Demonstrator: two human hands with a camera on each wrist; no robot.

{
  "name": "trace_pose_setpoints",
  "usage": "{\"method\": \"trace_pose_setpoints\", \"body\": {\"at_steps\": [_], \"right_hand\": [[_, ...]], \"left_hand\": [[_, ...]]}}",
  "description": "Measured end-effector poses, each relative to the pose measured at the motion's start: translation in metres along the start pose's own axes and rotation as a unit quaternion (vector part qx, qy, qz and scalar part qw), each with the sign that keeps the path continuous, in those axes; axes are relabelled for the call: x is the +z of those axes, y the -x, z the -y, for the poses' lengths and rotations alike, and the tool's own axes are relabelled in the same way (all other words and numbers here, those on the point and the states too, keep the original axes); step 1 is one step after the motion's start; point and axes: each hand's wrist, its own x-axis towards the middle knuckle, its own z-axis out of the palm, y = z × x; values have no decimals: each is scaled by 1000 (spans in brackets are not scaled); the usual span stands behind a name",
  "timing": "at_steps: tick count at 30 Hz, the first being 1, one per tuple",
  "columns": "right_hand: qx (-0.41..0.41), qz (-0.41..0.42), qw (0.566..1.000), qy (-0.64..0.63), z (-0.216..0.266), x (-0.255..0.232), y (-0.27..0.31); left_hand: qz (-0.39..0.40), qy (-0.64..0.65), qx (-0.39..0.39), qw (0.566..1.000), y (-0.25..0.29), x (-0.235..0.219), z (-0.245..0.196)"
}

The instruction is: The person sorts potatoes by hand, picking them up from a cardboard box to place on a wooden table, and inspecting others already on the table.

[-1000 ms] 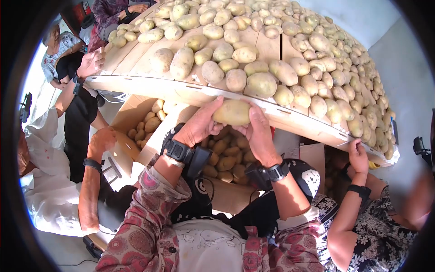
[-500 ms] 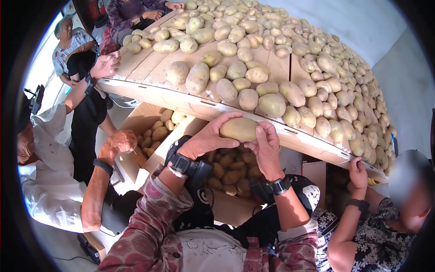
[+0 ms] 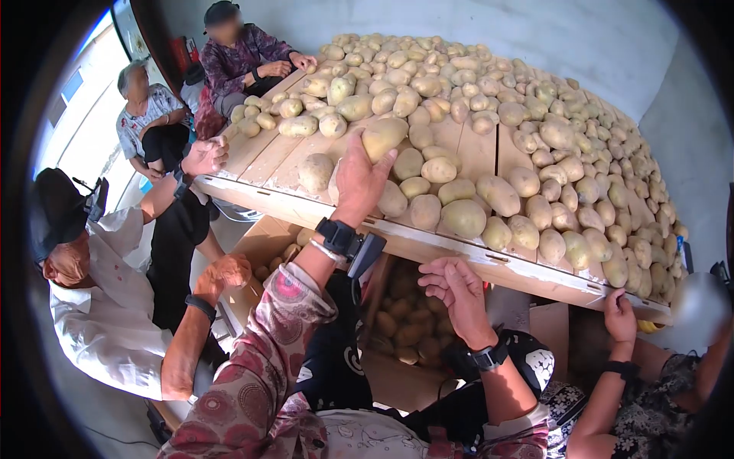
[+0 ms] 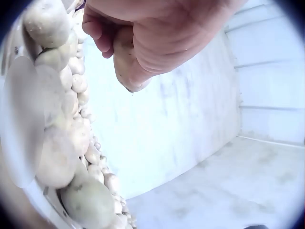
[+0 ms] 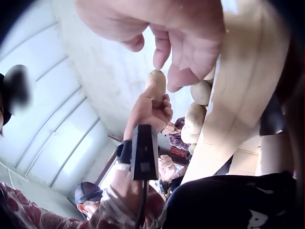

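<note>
In the head view a large potato [image 3: 384, 138] is gripped by the left hand [image 3: 362, 177], raised over the near part of the potato-covered table [image 3: 275, 200]. The left wrist view shows the left hand [image 4: 162, 33] with its fingers round the potato [image 4: 125, 62]. Below the table's front edge the right hand [image 3: 456, 294] hangs in the air, fingers loosely bent and holding nothing. From the right wrist view, the right hand [image 5: 167, 38] has nothing in its fingers, and the held potato [image 5: 156, 85] appears beyond it.
Many potatoes [image 3: 596, 206] cover the table's middle and right. A cardboard box of potatoes [image 3: 409, 325] stands beneath the front edge, with another box [image 3: 264, 239] to its left. People sit at the left and far left; another person's hand [image 3: 620, 317] is at the right edge.
The left hand has carried the potato up and forward from below the table edge to over the tabletop. The right hand has let go of it and stays low. The head view has shifted.
</note>
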Motion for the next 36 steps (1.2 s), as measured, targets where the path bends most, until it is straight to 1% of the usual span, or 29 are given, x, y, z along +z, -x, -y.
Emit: {"method": "trace_pose_setpoints", "body": {"at_steps": [1,2,3,4,5,6,8,9,11,12,13,14,15,16,17,18,19,20,21,22,24,25,26,28,29,30,31,34,36], "right_hand": [[4,6,1000,7,0,0,2],[3,6,1000,6,1,-1,4],[6,24,1000,9,3,-1,5],[10,42,999,11,4,0,5],[10,43,999,10,4,1,6],[15,49,998,22,3,2,8],[20,54,998,35,4,0,9],[25,55,997,38,2,-1,9],[35,48,997,41,-2,-3,11],[32,35,998,38,-4,-5,10],[26,26,999,35,-5,-5,8],[24,27,999,36,-8,-7,6],[21,7,999,37,-10,-9,4],[20,-14,999,39,-10,-11,4],[23,-15,999,44,-10,-13,4],[16,-28,999,19,-9,-15,3],[5,-39,999,-8,-8,-16,0],[6,-40,999,-7,-9,-17,-3],[19,-55,998,10,-10,-19,-4],[35,-72,996,26,-12,-20,-3],[66,-83,991,75,-24,-27,-4],[118,-70,985,109,-26,-32,-5],[144,-64,978,135,-29,-34,-5],[142,-89,968,188,-56,-52,-11],[165,-92,960,209,-64,-60,-13],[210,-111,947,218,-68,-64,-14],[222,-130,940,224,-78,-73,-13],[232,-158,933,227,-102,-105,-20],[234,-182,910,291,-124,-131,-15]], "left_hand": [[3,-76,-13,997,-10,9,6],[3,-77,-11,997,-15,21,12],[-65,-172,42,982,-19,37,19],[-132,-265,93,951,-24,49,31],[-66,-239,69,966,-29,60,49],[-66,-239,69,966,-27,57,46],[123,-293,47,947,-23,45,42],[124,-294,48,947,-23,40,44],[88,-228,71,967,-15,35,46],[92,-224,71,967,-9,32,46],[82,-89,79,990,-4,26,47],[69,47,85,993,4,17,44],[16,77,94,993,18,10,34],[14,79,93,992,30,4,31],[63,216,21,974,42,0,31],[111,347,-51,930,53,-4,32],[111,350,-51,929,62,-8,33],[129,436,-158,876,71,-14,35],[142,513,-265,804,78,-20,41],[141,513,-275,801,82,-25,50],[234,520,-288,769,90,-28,74],[268,472,-315,778,91,-29,81],[283,411,-314,808,92,-28,84],[293,301,-229,878,91,-20,87],[280,294,-225,886,91,-14,84],[284,319,-246,870,89,-15,83],[287,329,-255,863,89,-15,83],[269,358,-256,857,72,-15,83],[257,376,-269,849,75,-15,89]]}}
